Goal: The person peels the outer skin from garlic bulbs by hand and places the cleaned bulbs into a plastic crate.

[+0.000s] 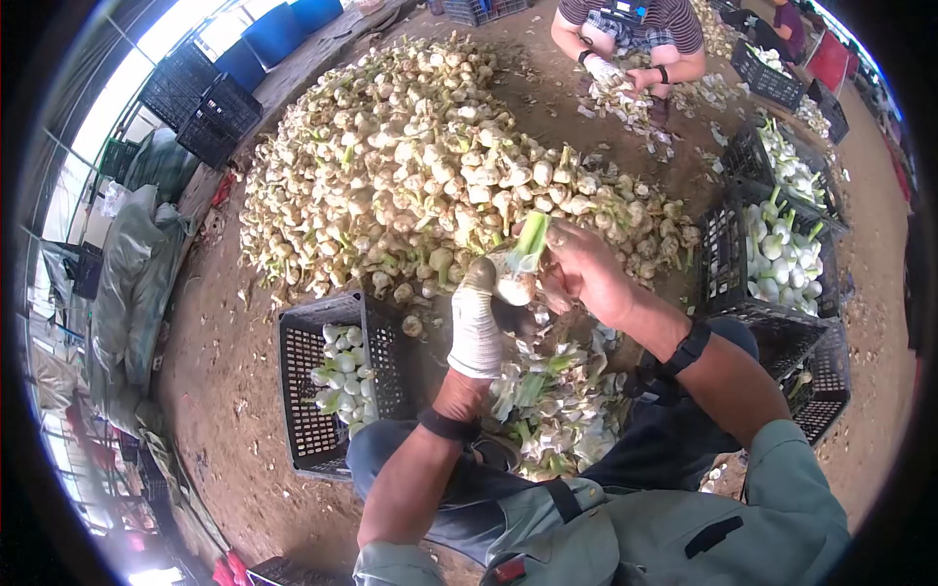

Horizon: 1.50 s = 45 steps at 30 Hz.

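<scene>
My left hand (476, 317), in a white knit glove, is closed round a garlic bulb (516, 287) with a short green stem (532, 237) pointing up. My bare right hand (592, 275) is closed at the right side of the same bulb, its fingers at the stem and the loose outer skin. Exactly what the right fingertips pinch is partly hidden. Below the hands, between my legs, lies a heap of peeled-off garlic skins and leaves (562, 400). Beyond them spreads a large pile of unpeeled garlic (391, 166).
A black crate (303, 391) at my left holds peeled white garlic. More crates (721, 259) of peeled garlic stand at my right, with another crate (831, 381) nearer. Across the pile, a crouching person (630, 39) handles garlic over scattered skins. Blue barrels (278, 37) stand back left.
</scene>
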Motion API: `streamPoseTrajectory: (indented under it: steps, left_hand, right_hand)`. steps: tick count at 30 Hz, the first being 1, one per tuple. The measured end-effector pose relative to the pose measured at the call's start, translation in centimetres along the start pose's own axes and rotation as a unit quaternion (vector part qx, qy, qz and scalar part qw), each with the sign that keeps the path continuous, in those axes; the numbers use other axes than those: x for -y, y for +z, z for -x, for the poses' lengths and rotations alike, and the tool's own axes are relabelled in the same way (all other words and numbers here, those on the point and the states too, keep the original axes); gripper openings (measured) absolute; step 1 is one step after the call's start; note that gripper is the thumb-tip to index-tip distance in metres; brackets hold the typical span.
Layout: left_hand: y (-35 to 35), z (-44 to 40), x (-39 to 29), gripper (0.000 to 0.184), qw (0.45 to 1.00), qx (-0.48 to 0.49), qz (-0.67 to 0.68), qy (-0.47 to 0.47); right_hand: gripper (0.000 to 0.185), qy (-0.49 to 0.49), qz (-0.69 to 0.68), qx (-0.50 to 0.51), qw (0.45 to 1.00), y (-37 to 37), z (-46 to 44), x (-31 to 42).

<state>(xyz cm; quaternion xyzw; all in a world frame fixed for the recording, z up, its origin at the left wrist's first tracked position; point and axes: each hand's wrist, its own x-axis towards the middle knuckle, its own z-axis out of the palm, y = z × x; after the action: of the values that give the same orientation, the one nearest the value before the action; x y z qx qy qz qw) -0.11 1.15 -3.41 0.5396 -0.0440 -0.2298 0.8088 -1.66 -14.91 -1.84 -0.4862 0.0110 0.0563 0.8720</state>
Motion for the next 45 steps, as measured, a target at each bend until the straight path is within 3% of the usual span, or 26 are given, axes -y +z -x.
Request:
streamPoseTrajectory:
  steps: [3,5,7,9,11,13,15,19,20,21,23,24,25,26,27,28,29,31,33,34,35,37,39,41,43,45]
  left_hand:
    - [-1.0,-0.2,0.2,0.056,0.999,0.025,-0.010,-0.037]
    - [0.4,-0.3,1.5,0.061,0.956,-0.083,-0.174,0.221]
    - [0.9,0.6,1.2,0.074,0.908,-0.069,-0.293,0.293]
    - [2.8,0.9,0.7,0.047,0.959,-0.164,-0.119,0.197]
    - [1.3,1.2,0.1,0.051,0.963,-0.129,-0.172,0.161]
    - [0.5,1.5,-2.0,0.058,0.991,0.128,0.043,0.015]
    - [2.3,1.9,-2.4,0.062,0.989,-0.074,0.128,0.005]
    - [-0.4,0.8,-2.2,0.062,0.997,-0.036,-0.062,0.029]
    - [1.7,0.4,-0.7,0.075,0.974,-0.154,-0.085,0.145]
    - [1.5,0.3,-0.3,0.087,0.971,-0.115,-0.132,0.162]
    - [2.1,0.9,-0.2,0.091,0.898,-0.173,-0.318,0.249]
    - [2.3,1.2,-0.2,0.089,0.905,-0.174,-0.294,0.252]
    - [0.4,0.2,0.1,0.086,0.968,-0.113,-0.136,0.179]
    - [-2.6,-0.6,-1.1,0.078,0.986,0.144,-0.003,0.088]
    - [-4.1,-1.0,-2.1,0.071,0.910,0.392,0.135,-0.008]
    - [-2.0,0.3,-2.1,0.062,0.986,0.116,0.112,0.044]
    - [0.3,1.5,-2.0,0.056,0.978,-0.168,0.087,0.084]
    - [0.0,1.6,-1.1,0.056,0.996,0.026,0.051,0.072]
    - [0.3,0.2,-0.6,0.062,0.996,-0.076,0.040,0.014]
    - [0.9,1.3,-2.3,0.049,0.989,-0.049,0.134,0.045]
    - [0.2,0.5,-1.8,0.049,0.988,-0.041,0.139,0.049]
    - [-1.7,-2.0,0.6,0.065,0.993,-0.118,-0.007,-0.025]
    - [-0.5,-2.4,1.7,0.070,0.988,-0.116,0.098,0.015]
    - [0.9,-1.2,1.6,0.074,0.937,-0.099,-0.241,0.231]
    - [-1.6,-1.6,2.7,0.072,0.946,-0.095,-0.205,0.232]
    - [2.1,1.1,-0.3,0.053,0.988,0.018,-0.053,0.143]
  right_hand:
    - [0.028,0.019,0.142,-0.036,0.989,0.3,0.0,0.0]
    - [0.025,0.029,0.143,-0.056,0.988,0.3,0.0,-0.1]
    - [0.021,-0.055,0.003,-0.005,0.998,0.0,-0.8,-2.0]
    - [0.023,-0.023,0.097,-0.029,0.995,1.3,0.1,-0.1]
    - [0.028,-0.024,0.126,-0.016,0.992,1.2,1.1,0.6]
    - [0.027,-0.033,0.177,-0.029,0.983,1.7,1.1,0.6]
    - [0.024,-0.036,0.137,0.013,0.990,1.6,1.1,0.7]
    - [0.017,-0.071,0.132,0.013,0.989,1.9,1.0,0.7]
    - [0.017,-0.138,0.080,0.031,0.987,1.5,-0.6,-0.8]
    - [0.017,-0.137,0.083,0.028,0.987,0.8,-1.3,-2.5]
    - [0.020,-0.123,-0.035,0.084,0.988,0.5,-0.6,-1.5]
    - [0.021,-0.146,0.036,0.061,0.987,0.4,-1.0,-2.2]
    - [0.022,-0.180,0.058,0.069,0.980,0.1,-2.2,-3.8]
    - [0.024,-0.118,0.071,0.063,0.988,0.7,-0.3,-1.5]
    - [0.026,-0.055,0.090,0.054,0.993,1.6,1.9,1.6]
    - [0.028,-0.019,0.098,0.055,0.994,1.7,2.3,2.5]
    - [0.031,0.018,0.112,0.051,0.992,1.6,2.7,2.9]
    - [0.035,-0.012,0.119,0.061,0.991,1.3,2.0,2.3]
    - [0.036,-0.056,0.294,-0.015,0.954,1.7,1.4,2.0]
    - [0.040,-0.138,0.349,-0.012,0.927,1.1,0.6,0.7]
    - [0.042,-0.099,0.124,0.038,0.987,-0.2,-0.4,-1.0]
    - [0.041,-0.091,0.247,-0.019,0.965,-0.8,0.0,-0.5]
    - [0.039,-0.132,0.322,-0.054,0.936,-1.3,-0.4,-0.9]
    - [0.037,-0.170,0.392,-0.085,0.900,-2.0,-2.1,-3.5]
    - [0.034,-0.269,0.097,0.028,0.958,-3.2,-4.6,-7.1]
    - [0.023,-0.216,0.112,0.012,0.970,-1.7,-1.8,-3.6]
